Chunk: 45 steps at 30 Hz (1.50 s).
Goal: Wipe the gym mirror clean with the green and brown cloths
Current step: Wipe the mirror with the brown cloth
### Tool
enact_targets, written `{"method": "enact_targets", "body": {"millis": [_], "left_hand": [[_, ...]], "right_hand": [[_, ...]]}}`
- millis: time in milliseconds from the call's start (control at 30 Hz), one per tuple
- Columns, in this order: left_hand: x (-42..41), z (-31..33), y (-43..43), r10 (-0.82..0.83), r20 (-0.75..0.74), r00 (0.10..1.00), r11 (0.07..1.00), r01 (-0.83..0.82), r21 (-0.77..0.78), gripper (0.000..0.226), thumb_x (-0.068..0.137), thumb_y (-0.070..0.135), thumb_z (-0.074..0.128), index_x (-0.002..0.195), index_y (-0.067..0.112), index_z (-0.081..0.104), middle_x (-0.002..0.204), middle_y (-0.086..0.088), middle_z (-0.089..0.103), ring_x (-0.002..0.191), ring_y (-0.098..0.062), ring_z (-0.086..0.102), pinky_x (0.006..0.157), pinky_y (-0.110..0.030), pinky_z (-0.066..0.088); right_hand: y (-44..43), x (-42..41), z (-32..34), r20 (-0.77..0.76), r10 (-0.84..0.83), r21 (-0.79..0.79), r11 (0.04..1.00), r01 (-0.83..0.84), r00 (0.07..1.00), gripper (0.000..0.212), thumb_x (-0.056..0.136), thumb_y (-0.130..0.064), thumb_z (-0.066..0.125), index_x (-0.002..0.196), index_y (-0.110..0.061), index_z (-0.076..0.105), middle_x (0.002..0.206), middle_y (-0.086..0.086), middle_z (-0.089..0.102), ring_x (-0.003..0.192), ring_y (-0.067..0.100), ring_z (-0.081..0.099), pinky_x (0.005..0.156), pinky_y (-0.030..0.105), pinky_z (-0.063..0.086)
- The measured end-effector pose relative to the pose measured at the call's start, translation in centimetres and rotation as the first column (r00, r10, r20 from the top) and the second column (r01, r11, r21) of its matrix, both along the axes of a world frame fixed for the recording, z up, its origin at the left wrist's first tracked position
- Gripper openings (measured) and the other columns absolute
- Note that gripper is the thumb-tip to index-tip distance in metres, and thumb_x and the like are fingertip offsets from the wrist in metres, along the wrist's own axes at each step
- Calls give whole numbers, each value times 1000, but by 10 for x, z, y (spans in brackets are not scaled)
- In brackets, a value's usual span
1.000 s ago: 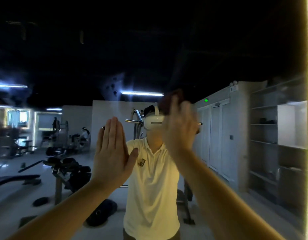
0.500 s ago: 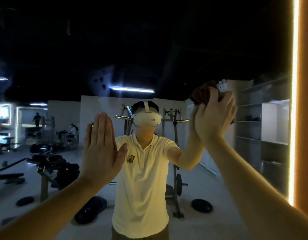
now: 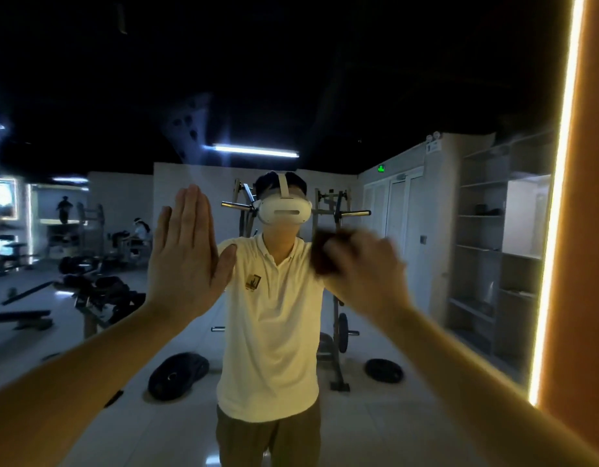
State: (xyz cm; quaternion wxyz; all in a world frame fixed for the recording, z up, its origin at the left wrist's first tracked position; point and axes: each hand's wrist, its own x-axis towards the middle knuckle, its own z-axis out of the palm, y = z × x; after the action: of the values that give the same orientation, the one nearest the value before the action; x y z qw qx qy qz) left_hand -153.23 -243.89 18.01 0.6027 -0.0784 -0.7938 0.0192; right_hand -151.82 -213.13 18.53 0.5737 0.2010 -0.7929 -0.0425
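Head view: I see the large wall-mounted gym mirror (image 3: 291,79), with a glowing light strip (image 3: 557,210) along its right edge. My left grip (image 3: 185,254) lies flat against the glass left of centre, fingers straight and together, holding nothing. My right grip (image 3: 362,274), blurred, curls round the crumpled dark brown cloth (image 3: 325,254), which sits on the glass just right of centre.

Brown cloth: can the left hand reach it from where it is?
Probably yes. The left hand seems flat on the mirror, about level with the right hand holding the brown cloth; only bare glass lies between them.
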Motion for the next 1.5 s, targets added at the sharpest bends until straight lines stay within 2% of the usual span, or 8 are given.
{"method": "enact_targets", "body": {"millis": [233,467,600,733,900,1233,1367,1500], "left_hand": [[6,0,6,-22,1,1000,1000,22,21,84,106,54,24,161,-6,3,170,-27,6,159,-37,4,129,-53,9],[25,-33,30,-119,-19,993,990,120,70,76,107,46,29,162,-3,11,170,-24,11,159,-36,9,129,-53,9],[29,-70,30,-136,-24,990,991,136,-18,76,104,45,36,160,-4,19,168,-24,19,158,-35,15,129,-50,8],[23,-80,19,-88,-58,994,995,85,-53,79,103,46,37,158,-8,22,165,-30,21,155,-41,21,127,-56,16],[4,-89,24,-63,-41,997,998,63,-3,84,101,49,37,159,-9,18,168,-29,13,158,-41,11,127,-59,13],[0,-93,26,-50,-28,998,998,51,38,88,102,54,35,161,-7,11,169,-27,7,159,-39,6,129,-53,4],[-2,-92,28,-59,-47,997,998,61,35,88,101,53,36,160,-7,12,169,-27,8,158,-40,8,128,-55,7],[-6,-92,27,-66,-62,996,998,67,14,89,100,53,37,160,-8,13,169,-28,8,158,-41,8,127,-60,12]], "right_hand": [[-23,-9,75,-203,-88,-632,773,-62,975,43,88,-22,47,130,-16,51,132,19,49,121,35,49,103,46,41],[-80,0,-109,-17,186,-40,982,-186,982,39,85,-32,70,120,-23,54,124,7,51,122,31,49,102,53,50],[-18,14,-125,129,135,493,851,-182,982,39,80,-35,72,117,-30,60,113,-1,60,110,22,56,96,43,54],[29,2,-6,-70,47,-84,995,-53,996,44,86,-28,74,126,-17,59,116,14,58,107,34,59,92,46,50],[-7,-15,37,-229,47,-591,787,-177,972,51,86,-32,44,131,-9,50,129,17,50,115,32,52,100,42,44],[6,10,-179,173,176,339,913,-226,969,52,73,-29,85,116,-29,57,107,-1,57,97,19,56,88,38,57],[48,0,-55,-87,44,-149,987,-57,995,28,89,-38,48,115,-28,52,107,13,59,97,32,57,87,48,53],[55,-8,22,-271,-64,-590,800,-113,960,44,77,-12,47,121,-12,46,115,22,51,99,36,51,87,49,46]]}}
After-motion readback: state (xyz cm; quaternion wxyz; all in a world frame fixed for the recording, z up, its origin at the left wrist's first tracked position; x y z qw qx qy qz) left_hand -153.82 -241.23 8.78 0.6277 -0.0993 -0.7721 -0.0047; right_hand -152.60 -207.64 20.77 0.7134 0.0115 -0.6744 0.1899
